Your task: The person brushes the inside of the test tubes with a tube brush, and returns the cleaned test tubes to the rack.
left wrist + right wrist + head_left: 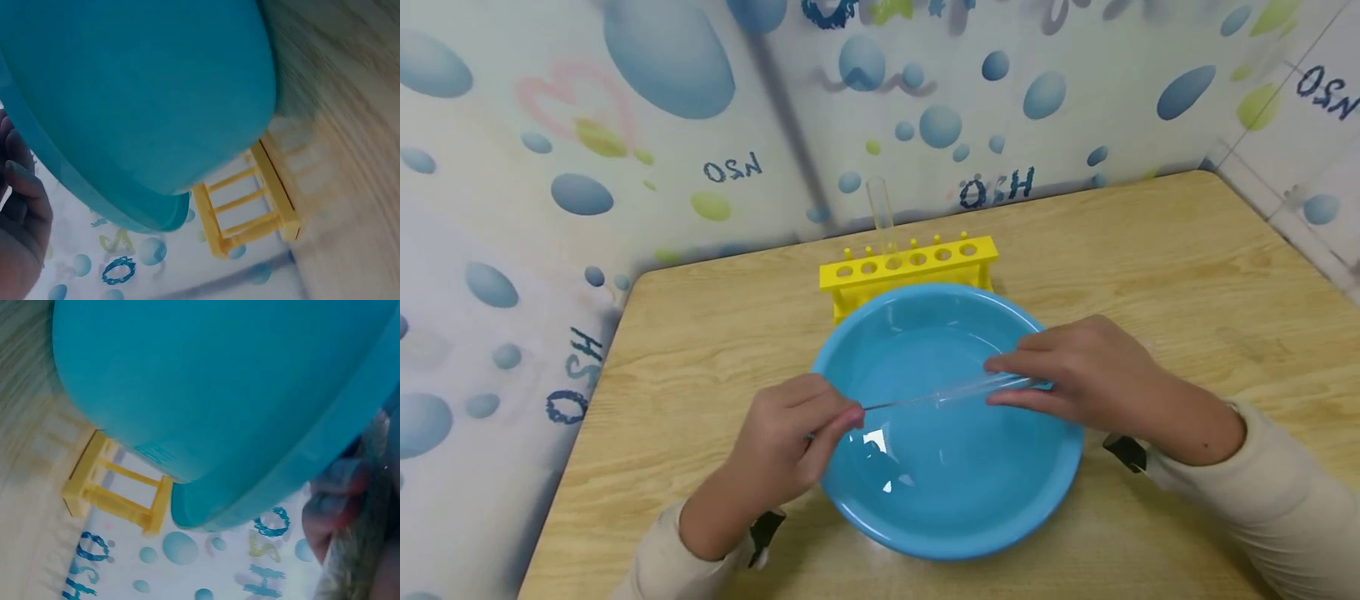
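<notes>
Where light glints, blue basin [953,547]: apparently shallow water.
Right hand [1086,375]: grips a clear tube [983,387] above the basin.
Left hand [793,429]: pinches a thin rod [887,405] meeting that tube.
Yellow rack [906,270]: one standing tube [881,212].

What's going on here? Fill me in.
Over a blue basin, a person's right hand grips a clear tube, while the left hand pinches a thin wire that runs to the tube's near-left end. Behind the basin, a yellow rack stands on the wooden table, with another clear tube upright in it, leaning slightly.
</notes>
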